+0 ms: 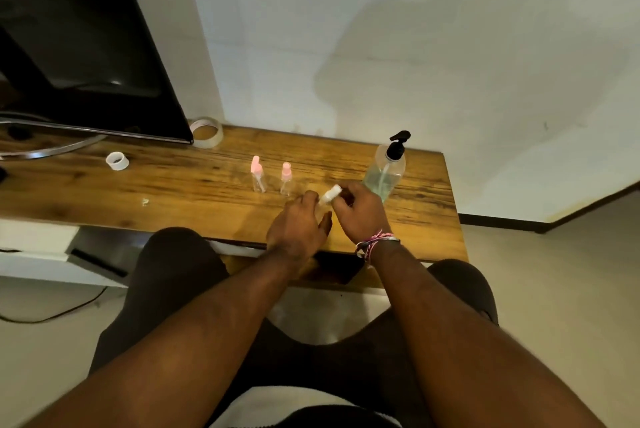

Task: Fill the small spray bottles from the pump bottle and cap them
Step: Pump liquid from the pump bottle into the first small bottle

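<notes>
Two small clear spray bottles with pink tops stand on the wooden table: one [257, 174] on the left, the other [286, 178] just right of it. A third small bottle with a whitish cap [330, 194] sits tilted between my hands near the table's front. My left hand [298, 223] grips its body, which the fingers hide. My right hand [360, 211] pinches the cap end. The clear pump bottle [385, 171] with pale green liquid and a black pump stands behind my right hand.
A black monitor [86, 46] on a curved metal stand fills the back left. A tape roll [206, 132] lies by its corner and a small white ring [117, 161] further left. The table's right edge [453, 205] is near the pump bottle. My knees sit under the front edge.
</notes>
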Demonstrator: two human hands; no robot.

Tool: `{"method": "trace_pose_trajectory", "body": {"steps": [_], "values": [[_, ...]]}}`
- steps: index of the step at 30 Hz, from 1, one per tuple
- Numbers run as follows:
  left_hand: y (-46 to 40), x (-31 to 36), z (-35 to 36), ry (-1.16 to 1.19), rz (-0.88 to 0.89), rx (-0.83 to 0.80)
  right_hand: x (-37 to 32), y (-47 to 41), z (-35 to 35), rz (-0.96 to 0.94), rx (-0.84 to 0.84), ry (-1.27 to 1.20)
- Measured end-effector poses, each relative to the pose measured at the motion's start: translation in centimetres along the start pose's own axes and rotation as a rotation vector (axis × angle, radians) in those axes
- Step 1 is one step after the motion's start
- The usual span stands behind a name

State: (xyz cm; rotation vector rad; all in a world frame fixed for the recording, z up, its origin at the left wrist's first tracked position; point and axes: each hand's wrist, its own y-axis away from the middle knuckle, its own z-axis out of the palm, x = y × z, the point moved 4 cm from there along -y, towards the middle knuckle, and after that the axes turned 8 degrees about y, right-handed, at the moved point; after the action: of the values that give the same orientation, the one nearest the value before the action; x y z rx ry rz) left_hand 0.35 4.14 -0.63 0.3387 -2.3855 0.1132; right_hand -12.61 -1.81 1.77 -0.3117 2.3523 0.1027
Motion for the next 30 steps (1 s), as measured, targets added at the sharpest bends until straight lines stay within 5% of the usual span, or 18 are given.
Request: {"method": "trace_pose_trajectory", "body": {"steps": [14, 24, 30], "values": [[1.4, -0.7, 0.7, -0.141, 0.096, -0.086, 0.3, -0.5, 2.2, 0.29, -0.222, 0.355], [-1.0, -1.6, 1.3, 0.062, -0.162, -0.252, 0.4, -1.4, 2.2, 0.097, -0.19, 0.237], [-1.2, -1.4, 1.2, 0.139, -0.171, -0.314, 1.0, -2.1, 1.8, -0.087, -0.282, 0.21]]}}
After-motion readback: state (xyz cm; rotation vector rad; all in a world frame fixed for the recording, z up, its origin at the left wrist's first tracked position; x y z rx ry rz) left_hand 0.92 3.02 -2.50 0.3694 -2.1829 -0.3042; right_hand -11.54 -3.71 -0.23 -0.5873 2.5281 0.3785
